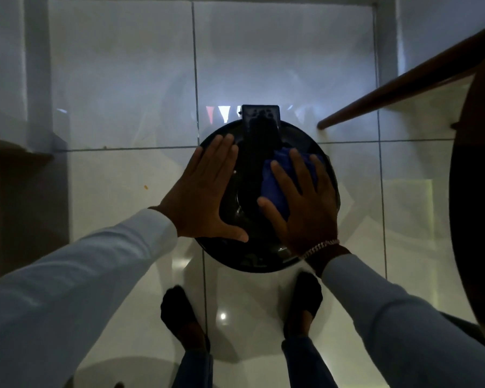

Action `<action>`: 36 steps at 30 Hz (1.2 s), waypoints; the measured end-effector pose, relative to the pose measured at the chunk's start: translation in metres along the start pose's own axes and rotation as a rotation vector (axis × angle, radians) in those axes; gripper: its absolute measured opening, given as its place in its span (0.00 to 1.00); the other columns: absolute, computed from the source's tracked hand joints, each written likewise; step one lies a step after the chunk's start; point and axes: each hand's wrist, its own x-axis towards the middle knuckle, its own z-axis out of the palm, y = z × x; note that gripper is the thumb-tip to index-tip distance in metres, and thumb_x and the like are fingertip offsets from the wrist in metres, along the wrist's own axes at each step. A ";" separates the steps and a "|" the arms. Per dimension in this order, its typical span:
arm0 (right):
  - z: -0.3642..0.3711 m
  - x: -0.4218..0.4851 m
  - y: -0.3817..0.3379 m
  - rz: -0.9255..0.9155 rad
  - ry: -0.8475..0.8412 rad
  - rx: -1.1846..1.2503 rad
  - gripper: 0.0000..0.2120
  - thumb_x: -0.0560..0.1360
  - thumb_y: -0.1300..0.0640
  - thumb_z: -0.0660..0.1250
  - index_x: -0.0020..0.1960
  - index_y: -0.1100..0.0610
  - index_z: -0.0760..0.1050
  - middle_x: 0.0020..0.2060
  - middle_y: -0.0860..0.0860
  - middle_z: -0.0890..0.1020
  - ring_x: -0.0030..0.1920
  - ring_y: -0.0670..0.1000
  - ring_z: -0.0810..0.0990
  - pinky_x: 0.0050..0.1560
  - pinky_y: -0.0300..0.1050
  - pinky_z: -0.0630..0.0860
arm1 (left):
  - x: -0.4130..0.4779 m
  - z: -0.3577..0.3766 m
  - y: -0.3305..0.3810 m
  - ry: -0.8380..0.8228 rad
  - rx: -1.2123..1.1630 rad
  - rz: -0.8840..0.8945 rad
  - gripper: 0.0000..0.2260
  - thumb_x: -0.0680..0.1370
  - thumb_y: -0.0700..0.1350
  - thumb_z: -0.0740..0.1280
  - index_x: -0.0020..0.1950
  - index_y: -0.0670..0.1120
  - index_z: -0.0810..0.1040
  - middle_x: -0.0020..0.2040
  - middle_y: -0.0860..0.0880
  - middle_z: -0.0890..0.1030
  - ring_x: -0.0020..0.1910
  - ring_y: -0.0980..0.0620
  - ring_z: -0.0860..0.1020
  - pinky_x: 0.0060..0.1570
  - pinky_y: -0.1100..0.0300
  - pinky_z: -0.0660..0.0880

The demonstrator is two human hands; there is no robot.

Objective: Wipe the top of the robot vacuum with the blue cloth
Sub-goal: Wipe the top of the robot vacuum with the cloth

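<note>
Head view is showing one round black robot vacuum [263, 247] sitting on the glossy white tiled floor [123, 191] — no brand or writing is readable in the dim light. One blue cloth [275, 183] is lying on its top, right hand [303, 203] pressing it with fingers spread flat. Left hand [207, 191] is resting open-palmed on the vacuum's left side. Two feet [179, 317] are standing just behind — one wooden rail [403, 79] is crossing at right.

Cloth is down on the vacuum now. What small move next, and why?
Probably sweep the right hand with the blue cloth leftward across the robot vacuum lid; the cloth covers only its right side, while the left hand lies flat on the left.
</note>
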 end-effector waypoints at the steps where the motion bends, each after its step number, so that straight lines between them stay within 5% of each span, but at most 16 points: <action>1: 0.002 0.008 -0.007 0.083 0.027 0.011 0.30 0.75 0.35 0.56 0.73 0.48 0.62 0.75 0.54 0.64 0.75 0.62 0.57 0.72 0.63 0.62 | 0.001 0.001 -0.001 0.009 0.005 0.008 0.63 0.59 0.81 0.58 0.78 0.41 0.39 0.81 0.41 0.41 0.80 0.43 0.39 0.79 0.41 0.45; 4: 0.010 0.023 -0.033 0.231 0.056 -0.005 0.29 0.76 0.35 0.53 0.74 0.46 0.58 0.76 0.54 0.62 0.76 0.61 0.55 0.73 0.64 0.59 | 0.001 0.005 -0.005 0.027 0.004 0.018 0.62 0.60 0.81 0.58 0.78 0.42 0.40 0.81 0.41 0.43 0.80 0.43 0.40 0.79 0.41 0.46; 10: 0.006 -0.015 -0.001 -0.157 -0.023 -0.046 0.30 0.76 0.35 0.55 0.73 0.49 0.63 0.74 0.54 0.65 0.75 0.61 0.58 0.72 0.67 0.59 | 0.001 0.011 -0.008 0.089 0.032 0.055 0.59 0.64 0.79 0.59 0.79 0.40 0.44 0.81 0.40 0.46 0.80 0.42 0.43 0.79 0.41 0.50; 17: 0.012 0.023 -0.021 0.257 0.127 0.023 0.28 0.77 0.37 0.54 0.73 0.48 0.60 0.75 0.55 0.64 0.75 0.62 0.58 0.72 0.65 0.60 | 0.003 0.023 -0.012 0.189 0.045 0.082 0.55 0.67 0.77 0.58 0.78 0.38 0.49 0.80 0.37 0.51 0.80 0.40 0.47 0.78 0.41 0.51; 23: 0.013 -0.013 -0.015 -0.128 0.009 0.003 0.27 0.78 0.39 0.54 0.72 0.51 0.64 0.73 0.56 0.67 0.75 0.61 0.59 0.73 0.65 0.60 | 0.003 0.022 -0.011 0.186 0.033 0.095 0.53 0.68 0.75 0.57 0.78 0.37 0.51 0.80 0.37 0.52 0.80 0.39 0.49 0.78 0.40 0.52; 29: 0.010 0.028 -0.016 0.077 0.094 0.072 0.24 0.79 0.43 0.54 0.72 0.51 0.64 0.74 0.57 0.65 0.75 0.63 0.58 0.73 0.65 0.59 | 0.003 0.026 -0.014 0.262 0.036 0.120 0.53 0.68 0.75 0.57 0.78 0.37 0.51 0.79 0.36 0.53 0.80 0.39 0.49 0.78 0.41 0.52; 36: 0.009 -0.023 -0.010 -0.090 0.020 0.066 0.22 0.78 0.45 0.55 0.69 0.52 0.69 0.72 0.58 0.68 0.74 0.65 0.60 0.70 0.69 0.61 | 0.003 0.026 -0.013 0.280 0.052 0.123 0.52 0.69 0.75 0.56 0.78 0.38 0.52 0.79 0.36 0.54 0.80 0.39 0.50 0.78 0.42 0.53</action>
